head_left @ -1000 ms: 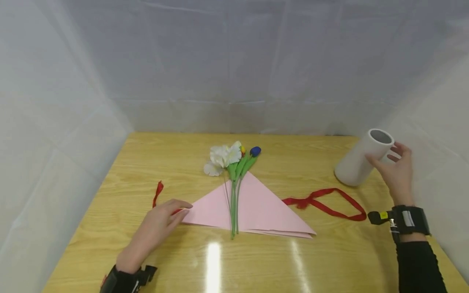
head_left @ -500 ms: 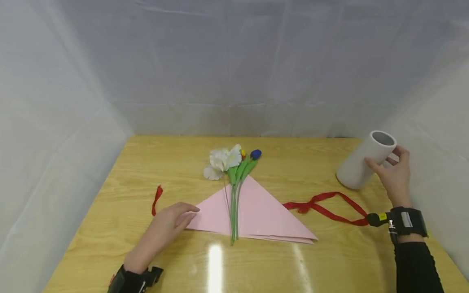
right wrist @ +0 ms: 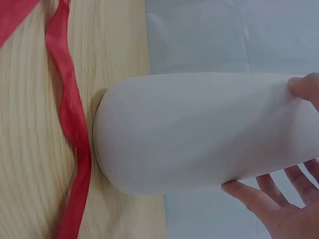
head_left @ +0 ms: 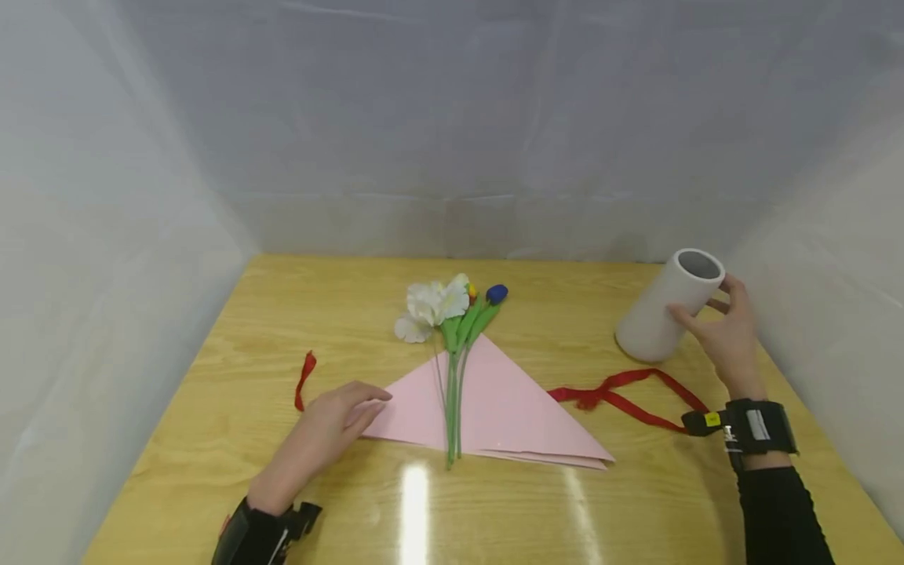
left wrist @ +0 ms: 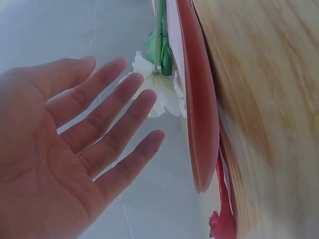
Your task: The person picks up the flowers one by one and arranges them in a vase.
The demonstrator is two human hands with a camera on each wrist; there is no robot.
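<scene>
- Right hand (head_left: pixel 716 337) grips the white vase (head_left: pixel 665 307) near its rim, thumb on one side and fingers curled round the other; the vase leans, base on the table (head_left: pixel 212 439) at the far right
- Left hand (head_left: pixel 332 416) lies flat, fingers straight, tips at the left corner of the pink paper (head_left: pixel 508 408); it holds nothing
- Flowers (head_left: pixel 452 314) lie across the folded triangle, stems toward the near edge
- A long red ribbon (head_left: pixel 621 392) lies between paper and vase; a short piece (head_left: pixel 305 377) sits left of the left hand
- Judged step: setting up, with vase being placed or shifted while the paper is steadied
- The next move likely calls for standing the vase upright clear of the ribbon, then freeing both hands for the paper
</scene>
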